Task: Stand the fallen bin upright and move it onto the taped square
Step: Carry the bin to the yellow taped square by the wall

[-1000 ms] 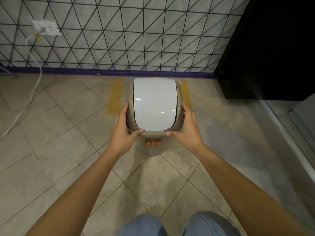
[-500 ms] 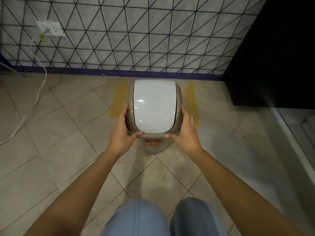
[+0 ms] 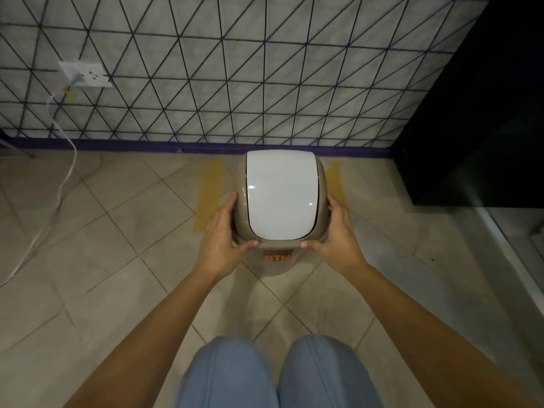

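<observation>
Bin (image 3: 276, 260) upright — left hand (image 3: 222, 240) and right hand (image 3: 338, 235) clamp its lid rim, thumbs in front, arms outstretched.

Bin (image 3: 281, 198) carried farther toward wall, now between tape strips (image 3: 209, 192); knees further into view.

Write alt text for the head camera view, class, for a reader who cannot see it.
Two bare hands, left hand and right hand, grip the sides of an upright beige bin with a white lid, between yellow tape strips on a tiled floor by a patterned wall.
</observation>
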Demonstrator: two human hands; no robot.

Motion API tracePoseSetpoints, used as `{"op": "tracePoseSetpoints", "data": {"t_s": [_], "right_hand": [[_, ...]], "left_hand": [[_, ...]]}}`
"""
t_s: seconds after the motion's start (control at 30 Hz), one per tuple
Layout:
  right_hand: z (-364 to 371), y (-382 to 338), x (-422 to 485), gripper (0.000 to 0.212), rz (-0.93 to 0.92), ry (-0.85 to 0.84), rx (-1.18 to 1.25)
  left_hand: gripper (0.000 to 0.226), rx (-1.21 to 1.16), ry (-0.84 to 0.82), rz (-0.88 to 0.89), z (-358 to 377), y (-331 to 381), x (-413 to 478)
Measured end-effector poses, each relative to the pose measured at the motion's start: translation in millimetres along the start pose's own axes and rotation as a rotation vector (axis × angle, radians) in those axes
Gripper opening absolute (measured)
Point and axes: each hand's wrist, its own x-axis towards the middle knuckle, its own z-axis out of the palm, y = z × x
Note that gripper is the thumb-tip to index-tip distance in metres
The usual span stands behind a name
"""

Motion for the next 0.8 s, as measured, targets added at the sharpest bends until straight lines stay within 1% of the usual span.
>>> {"op": "tracePoseSetpoints", "data": {"t_s": [0.07, 0.13, 0.2, 0.27, 0.4, 0.57, 0.8], "right_hand": [[-1.3, 0.4, 8.5, 0.12, 0.001, 0.004, 0.019], [-1.8, 2.6, 17.1, 0.118, -0.003, 0.025, 0.055], [-1.4, 6.5, 27.6, 0.12, 0.026, 0.039, 0.101], [-0.9, 11.5, 38.7, 0.12, 0.076, 0.028, 0.146], [-1.2, 19.4, 55.1, 0.108, 0.058, 0.0, 0.227], [-4.0, 24.1, 70.6, 0.11, 0.078, -0.041, 0.287], [-5.8, 22.7, 94.1, 0.11, 0.068, -0.041, 0.259]], "left_hand": [[0.103, -0.008, -0.003, 0.006, -0.3, -3.9, 9.2], [0.103, -0.137, -0.025, -0.026, 2.5, -8.5, 17.5], [0.107, -0.312, -0.056, -0.125, 5.8, -13.8, 26.8], [0.106, -0.424, -0.092, -0.212, 8.0, -19.9, 36.9], [0.098, -0.459, -0.118, -0.261, 9.1, -30.1, 56.9], [0.097, -0.457, -0.092, -0.26, 12.1, -31.9, 66.4], [0.095, -0.413, -0.091, -0.253, 13.2, -27.5, 89.0]]}}
